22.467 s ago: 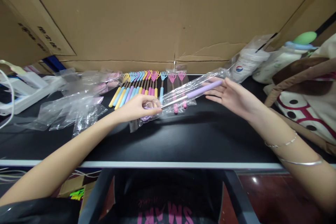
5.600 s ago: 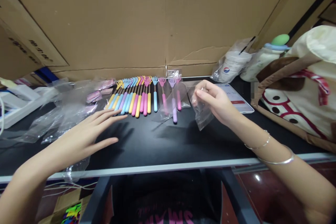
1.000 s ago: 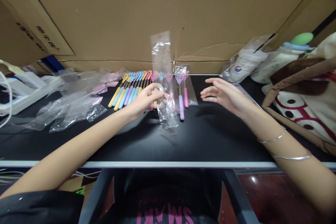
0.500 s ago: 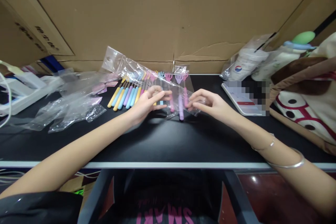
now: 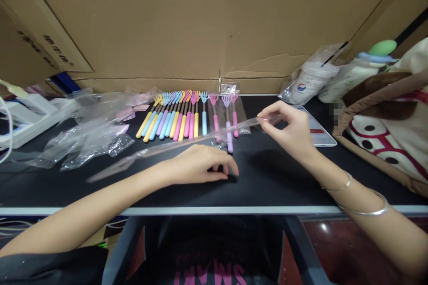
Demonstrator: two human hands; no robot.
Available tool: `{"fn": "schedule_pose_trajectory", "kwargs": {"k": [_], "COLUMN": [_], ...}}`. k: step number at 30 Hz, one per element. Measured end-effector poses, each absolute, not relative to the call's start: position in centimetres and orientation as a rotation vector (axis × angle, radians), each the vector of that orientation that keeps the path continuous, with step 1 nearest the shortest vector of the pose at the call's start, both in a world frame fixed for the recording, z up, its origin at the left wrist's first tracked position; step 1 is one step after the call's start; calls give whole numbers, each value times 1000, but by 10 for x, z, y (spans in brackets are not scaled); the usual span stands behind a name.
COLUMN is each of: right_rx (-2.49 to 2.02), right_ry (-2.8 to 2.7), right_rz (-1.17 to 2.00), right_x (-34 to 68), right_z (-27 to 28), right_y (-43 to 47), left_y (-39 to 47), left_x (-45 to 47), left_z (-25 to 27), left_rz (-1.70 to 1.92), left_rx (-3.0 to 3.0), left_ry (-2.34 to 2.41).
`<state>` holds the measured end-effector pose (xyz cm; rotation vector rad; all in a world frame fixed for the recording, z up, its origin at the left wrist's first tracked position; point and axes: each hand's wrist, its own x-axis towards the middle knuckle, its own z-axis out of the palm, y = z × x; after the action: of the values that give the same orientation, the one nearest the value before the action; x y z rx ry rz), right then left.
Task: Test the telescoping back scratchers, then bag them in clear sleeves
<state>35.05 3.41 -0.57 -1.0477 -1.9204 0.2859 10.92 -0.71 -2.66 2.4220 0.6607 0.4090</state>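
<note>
My right hand [image 5: 287, 129] pinches one end of a clear plastic bag [image 5: 187, 140]. The bag stretches in a long thin strip to the left, over the desk and past the handles. Palm down over the dark surface, my left hand [image 5: 207, 164] holds nothing, its fingers loosely bent and apart from the thumb. Behind it lies a row of small back scratchers [image 5: 180, 120] with yellow, blue, purple and pink handles. At the row's right end, a purple back scratcher [image 5: 229, 136] sticks out nearer to me, beside pink ones in clear packaging [image 5: 242, 120].
Crumpled clear bags [image 5: 90, 129] with pink cards lie at the left, near a white power strip [image 5: 40, 120]. On the right are a phone [image 5: 323, 136], a bagged cup [image 5: 312, 80], a bottle [image 5: 357, 75] and a fabric bag [image 5: 401, 120]. Cardboard [image 5: 160, 22] stands behind.
The clear bag has come off the back scratchers and swung toward me, its end in my right hand, which moved right and up. My left hand has moved nearer to me.
</note>
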Motion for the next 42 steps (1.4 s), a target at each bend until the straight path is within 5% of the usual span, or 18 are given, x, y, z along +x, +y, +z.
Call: {"fn": "schedule_pose_trajectory", "kwargs": {"k": [19, 25, 32, 42], "right_rx": [-711, -682, -754, -878], "right_ry": [-2359, -2398, -2308, -2198], "right_rz": [-141, -173, 3, 661], "right_x": [350, 348, 346, 340], "right_z": [-11, -12, -11, -25], "right_y": [36, 33, 34, 36], "left_y": [-2, 0, -1, 2], "left_x": [98, 100, 100, 101], "left_z": [-14, -21, -24, -27], "left_rz": [1012, 660, 659, 727], "left_rx": [2965, 2779, 2796, 2864], "left_ry": [998, 1249, 1283, 1253]}}
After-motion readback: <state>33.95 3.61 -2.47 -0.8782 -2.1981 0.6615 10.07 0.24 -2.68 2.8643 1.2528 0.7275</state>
